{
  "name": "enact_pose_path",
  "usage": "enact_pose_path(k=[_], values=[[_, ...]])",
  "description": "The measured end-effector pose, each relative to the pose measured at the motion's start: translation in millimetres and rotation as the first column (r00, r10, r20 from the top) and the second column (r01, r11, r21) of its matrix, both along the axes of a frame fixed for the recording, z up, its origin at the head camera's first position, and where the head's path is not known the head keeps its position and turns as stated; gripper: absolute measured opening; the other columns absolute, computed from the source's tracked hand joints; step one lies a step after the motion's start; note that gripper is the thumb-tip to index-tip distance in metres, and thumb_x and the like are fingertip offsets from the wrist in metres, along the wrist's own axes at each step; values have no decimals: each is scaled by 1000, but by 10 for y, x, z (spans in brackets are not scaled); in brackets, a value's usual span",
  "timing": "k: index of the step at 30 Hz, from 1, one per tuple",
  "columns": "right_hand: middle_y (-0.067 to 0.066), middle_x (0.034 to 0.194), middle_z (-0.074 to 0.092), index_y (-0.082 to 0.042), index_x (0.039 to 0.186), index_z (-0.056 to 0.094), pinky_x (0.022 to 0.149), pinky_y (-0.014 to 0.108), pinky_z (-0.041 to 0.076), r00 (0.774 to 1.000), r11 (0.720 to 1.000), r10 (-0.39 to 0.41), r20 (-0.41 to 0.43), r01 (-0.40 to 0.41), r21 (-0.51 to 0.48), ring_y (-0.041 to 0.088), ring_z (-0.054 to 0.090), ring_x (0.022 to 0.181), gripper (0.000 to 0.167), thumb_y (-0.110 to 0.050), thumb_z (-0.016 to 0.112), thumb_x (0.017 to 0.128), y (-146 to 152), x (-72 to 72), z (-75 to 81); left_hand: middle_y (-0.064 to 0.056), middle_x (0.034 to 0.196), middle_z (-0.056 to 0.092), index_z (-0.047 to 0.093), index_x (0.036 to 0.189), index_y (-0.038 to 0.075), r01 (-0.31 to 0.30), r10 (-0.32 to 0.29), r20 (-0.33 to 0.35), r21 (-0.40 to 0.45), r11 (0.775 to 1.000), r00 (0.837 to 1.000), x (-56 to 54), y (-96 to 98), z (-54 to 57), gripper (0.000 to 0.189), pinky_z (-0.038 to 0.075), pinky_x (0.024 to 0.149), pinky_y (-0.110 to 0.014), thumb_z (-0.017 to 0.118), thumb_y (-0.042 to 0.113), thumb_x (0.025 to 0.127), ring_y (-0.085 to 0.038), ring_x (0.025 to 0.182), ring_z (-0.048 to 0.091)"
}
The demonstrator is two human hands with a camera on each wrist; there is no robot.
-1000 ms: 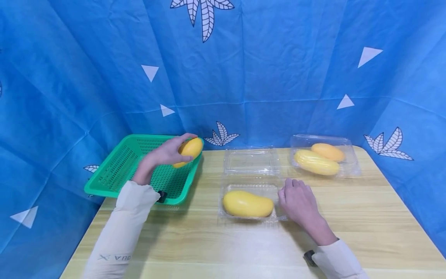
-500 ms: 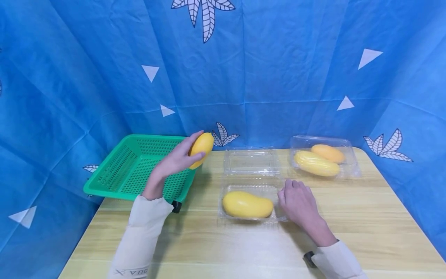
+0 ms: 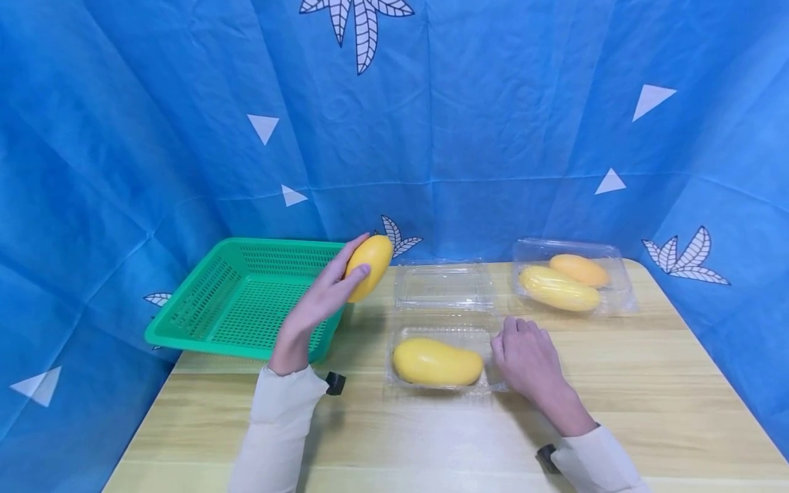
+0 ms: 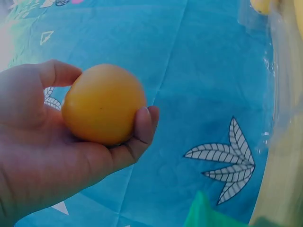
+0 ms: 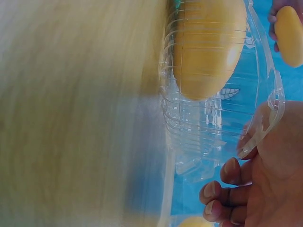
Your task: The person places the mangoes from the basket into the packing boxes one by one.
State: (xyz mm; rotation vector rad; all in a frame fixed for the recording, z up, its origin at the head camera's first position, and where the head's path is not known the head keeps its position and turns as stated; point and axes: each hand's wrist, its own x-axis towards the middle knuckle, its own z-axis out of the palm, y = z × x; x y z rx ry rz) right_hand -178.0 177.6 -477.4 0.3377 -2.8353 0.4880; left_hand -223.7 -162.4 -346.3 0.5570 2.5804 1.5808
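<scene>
My left hand (image 3: 323, 296) grips a yellow mango (image 3: 372, 267), held up just right of the green basket. In the left wrist view the thumb and fingers wrap round this mango (image 4: 105, 105), whose rounded end shows. A clear plastic clamshell container (image 3: 474, 334) lies with its lid folded back on the table, a larger yellow mango (image 3: 437, 362) in its front half. At that container's right side, my right hand (image 3: 529, 356) pinches the rim corner between thumb and finger. The right wrist view shows the clear rim (image 5: 276, 94) running into the hand, other fingers curled below.
A green perforated basket (image 3: 231, 346) stands at the left of the wooden table (image 3: 431, 445). At the back right, a second clear container (image 3: 622, 274) holds two yellow mangoes (image 3: 559, 288). A blue patterned cloth (image 3: 493, 123) hangs behind and at both sides.
My left hand has carried the mango rightward from over the basket to beyond its right rim. The right hand stays at the container's corner.
</scene>
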Motion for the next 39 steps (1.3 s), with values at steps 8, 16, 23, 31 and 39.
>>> enact_pose_path(k=[8, 16, 23, 31, 39], values=[[6, 70, 41, -9, 78, 42, 61, 38, 39, 1000, 1000, 15, 12, -15, -1, 26, 41, 65, 23, -13, 48, 100, -27, -8, -43, -19, 123, 53, 37, 159, 16, -41, 4, 181, 203, 978, 983, 72, 34, -132, 51, 55, 75, -34, 41, 23, 109, -28, 87, 58], [6, 71, 42, -9, 79, 43, 62, 38, 39, 999, 1000, 19, 28, -19, 3, 26, 42, 67, 23, -15, 47, 101, -29, -23, -40, -19, 123, 58, 40, 155, 7, 21, -135, 314, 342, 940, 940, 65, 199, -402, 55, 53, 86, -36, 48, 27, 105, -27, 101, 63], [6, 72, 41, -9, 80, 42, 63, 38, 38, 998, 1000, 10, 57, -11, 13, 25, 40, 68, 23, -16, 45, 102, 25, -24, 12, -12, 126, 58, 48, 151, 14, 150, -244, 271, 325, 934, 931, -43, 418, -593, 57, 49, 92, -39, 65, 30, 99, -28, 109, 54], [6, 71, 41, -9, 78, 41, 62, 38, 39, 999, 1000, 16, 28, -16, 15, 25, 41, 66, 24, -14, 45, 101, 31, -28, 42, -11, 135, 56, 49, 151, 14, 148, -239, 240, 344, 927, 941, -65, 535, -665, 55, 51, 100, -39, 67, 21, 100, -28, 118, 54], [5, 69, 39, -9, 77, 41, 60, 37, 37, 1000, 1000, 20, 15, -21, 19, 25, 39, 65, 24, -14, 45, 101, 12, -10, 27, -4, 139, 56, 51, 151, 19, 123, -188, 208, 289, 949, 960, -54, 621, -732, 58, 49, 103, -40, 71, 19, 97, -25, 118, 57]])
